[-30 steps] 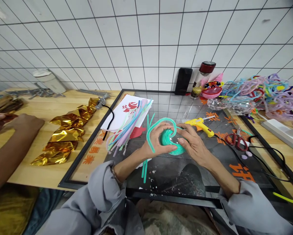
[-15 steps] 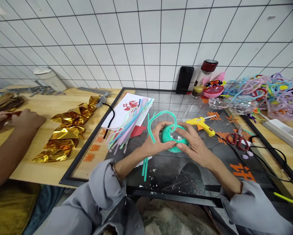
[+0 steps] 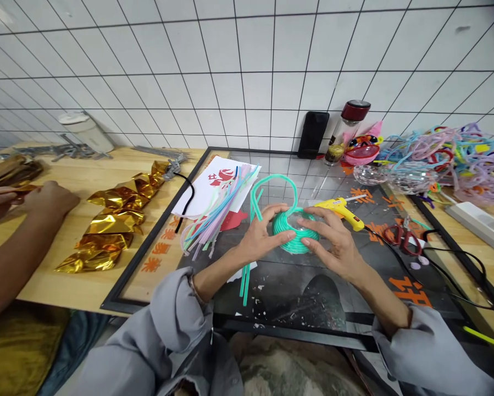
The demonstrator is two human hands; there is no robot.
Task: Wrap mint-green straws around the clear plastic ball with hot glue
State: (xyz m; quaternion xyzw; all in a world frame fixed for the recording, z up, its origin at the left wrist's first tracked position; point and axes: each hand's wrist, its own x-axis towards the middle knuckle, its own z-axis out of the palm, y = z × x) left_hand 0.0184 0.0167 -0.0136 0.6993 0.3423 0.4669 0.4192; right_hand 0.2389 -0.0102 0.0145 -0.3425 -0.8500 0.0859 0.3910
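Around green coil [image 3: 295, 247], curved hands [image 3: 258, 238] [image 3: 338, 245]

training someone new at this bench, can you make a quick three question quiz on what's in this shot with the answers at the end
1. Multiple choice: what do the grey-sleeved person's left hand and right hand both hold?
a) crinkled gold foil
b) round clear form wound in green cord
c) black rectangular phone

2. True or false: the yellow plastic glue gun lies to the right of the white paper sheet with red print.

3. Fill in the colour: the metal scissors with looped ____ handles lie near the glue gun's black cable.

Key: 1 b; 2 true; 3 red.
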